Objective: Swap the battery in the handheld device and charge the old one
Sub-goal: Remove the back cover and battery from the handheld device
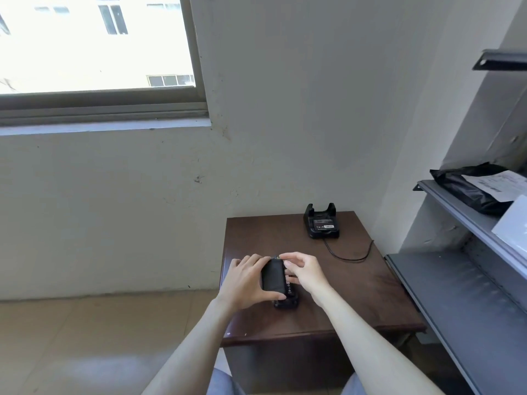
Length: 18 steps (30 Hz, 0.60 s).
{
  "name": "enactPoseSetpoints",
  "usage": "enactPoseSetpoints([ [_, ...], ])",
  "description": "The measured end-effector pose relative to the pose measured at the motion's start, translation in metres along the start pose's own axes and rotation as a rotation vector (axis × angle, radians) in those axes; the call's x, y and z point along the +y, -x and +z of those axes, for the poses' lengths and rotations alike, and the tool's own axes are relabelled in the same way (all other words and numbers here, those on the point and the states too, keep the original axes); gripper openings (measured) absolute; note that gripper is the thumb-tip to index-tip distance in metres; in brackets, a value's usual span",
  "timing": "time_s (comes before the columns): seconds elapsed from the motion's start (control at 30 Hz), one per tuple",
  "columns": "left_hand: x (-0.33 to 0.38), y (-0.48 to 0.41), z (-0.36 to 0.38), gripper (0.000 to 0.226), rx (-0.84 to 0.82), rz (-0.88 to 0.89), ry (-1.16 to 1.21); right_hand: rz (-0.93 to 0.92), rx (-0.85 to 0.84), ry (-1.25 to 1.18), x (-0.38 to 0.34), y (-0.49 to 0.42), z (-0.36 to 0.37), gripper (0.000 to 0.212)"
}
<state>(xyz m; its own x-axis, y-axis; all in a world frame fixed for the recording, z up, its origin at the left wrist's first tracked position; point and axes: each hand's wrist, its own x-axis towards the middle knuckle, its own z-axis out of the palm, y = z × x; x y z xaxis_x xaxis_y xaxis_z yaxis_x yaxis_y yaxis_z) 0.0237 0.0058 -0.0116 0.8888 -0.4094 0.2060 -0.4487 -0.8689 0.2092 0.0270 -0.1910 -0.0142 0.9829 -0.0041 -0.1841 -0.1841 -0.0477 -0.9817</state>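
Observation:
A black handheld device (286, 301) lies on the dark brown table (356, 292), back side up. My left hand (245, 280) grips a flat black rectangular piece (273, 276), tilted up off the device's back; whether it is the cover or a battery I cannot tell. My right hand (302, 270) touches the device's top right edge with its fingertips, fingers curled. A black charging cradle (322, 222) stands at the table's far edge, with a labelled battery (323, 225) seated in its slot.
A black cable (350, 256) runs from the cradle across the table's right side. Grey metal shelves (456, 280) stand on the right, holding a black parcel bag (473, 186) and a white box (513, 223). A window is at the upper left.

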Motion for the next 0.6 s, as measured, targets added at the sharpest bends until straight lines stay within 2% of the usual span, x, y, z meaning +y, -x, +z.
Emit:
enactPoseSetpoints([
  [0.27, -0.034, 0.010, -0.001, 0.108, -0.075, -0.100, -0.007, -0.067, 0.069, 0.152, 0.004, 0.002, -0.010, 0.023],
  [0.6, -0.042, 0.015, 0.014, 0.116, -0.233, -0.113, 0.047, -0.042, 0.074, 0.221, 0.022, 0.003, -0.018, 0.026],
])
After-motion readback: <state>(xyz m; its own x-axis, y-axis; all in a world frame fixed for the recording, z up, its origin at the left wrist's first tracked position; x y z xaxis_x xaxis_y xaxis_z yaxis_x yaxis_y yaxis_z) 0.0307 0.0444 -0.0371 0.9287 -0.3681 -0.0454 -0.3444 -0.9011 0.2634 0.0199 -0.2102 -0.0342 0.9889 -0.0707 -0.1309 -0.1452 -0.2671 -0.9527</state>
